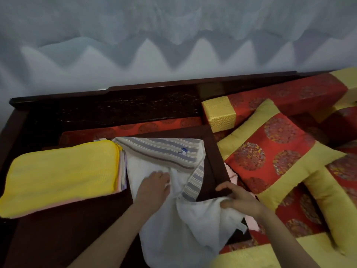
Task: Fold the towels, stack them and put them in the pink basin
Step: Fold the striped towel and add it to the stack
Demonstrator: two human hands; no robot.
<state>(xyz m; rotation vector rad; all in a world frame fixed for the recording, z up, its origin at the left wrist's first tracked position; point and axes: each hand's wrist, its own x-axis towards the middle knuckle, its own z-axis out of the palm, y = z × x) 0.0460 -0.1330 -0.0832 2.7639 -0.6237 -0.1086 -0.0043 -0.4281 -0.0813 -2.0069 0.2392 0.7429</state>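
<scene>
A white towel with grey-blue striped borders (164, 219) lies half spread on the dark wooden low table (63, 235), its far striped end folded over. My left hand (154, 183) presses flat on the towel's middle. My right hand (237, 200) is shut on the towel's right edge, lifted a little above the table's corner. To the left sits a stack of folded towels with a yellow towel (61, 175) on top and pink and pale layers beneath. A bit of pink (232, 176) shows beyond the table's right edge; whether it is the basin I cannot tell.
Red and gold cushions (270, 157) crowd the right side, with a block-shaped bolster (222, 113) behind them. A dark carved wooden backrest (116, 105) runs along the far side, under a pale curtain. A yellow cushion edge (251, 258) lies at the bottom right.
</scene>
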